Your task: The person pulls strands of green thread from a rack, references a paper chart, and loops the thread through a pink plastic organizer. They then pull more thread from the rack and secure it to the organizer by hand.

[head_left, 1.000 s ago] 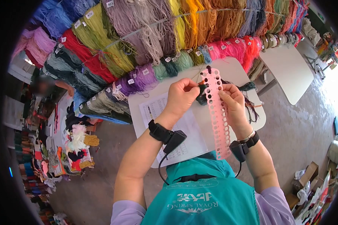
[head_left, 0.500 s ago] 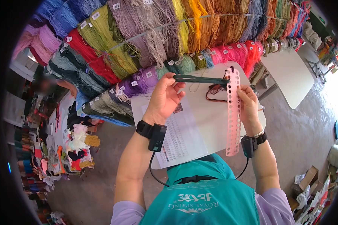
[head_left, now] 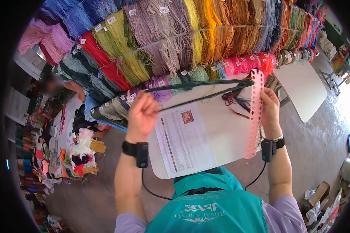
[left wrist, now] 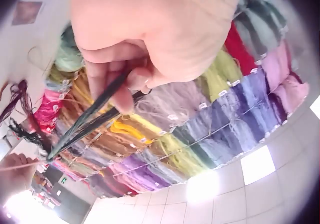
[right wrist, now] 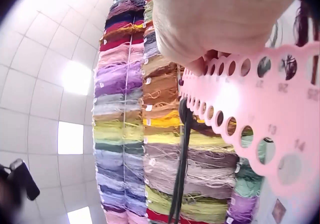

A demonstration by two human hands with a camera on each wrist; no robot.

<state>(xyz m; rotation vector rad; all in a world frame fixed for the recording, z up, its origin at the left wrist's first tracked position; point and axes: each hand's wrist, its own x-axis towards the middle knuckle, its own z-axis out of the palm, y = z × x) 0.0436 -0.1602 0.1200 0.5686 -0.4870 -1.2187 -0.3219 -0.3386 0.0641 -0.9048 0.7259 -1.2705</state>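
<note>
My left hand pinches the end of a loop of dark green embroidery thread, and its two strands run across to the pink board. In the left wrist view, the green strands pass between thumb and fingers. The right hand grips the right edge of the pink thread card, a long strip with numbered holes along both sides. The green thread meets the card near its top end. Maroon and dark threads hang beside that end, over the table.
A white table lies under the hands, with a printed colour chart on it. Behind hang rows of labelled thread skeins. Another white table stands at right, and a table of mixed yarn at left.
The left hand has drawn away leftward from the card, pulling the green thread out into a long open loop. The right hand has shifted right with the pink card.
</note>
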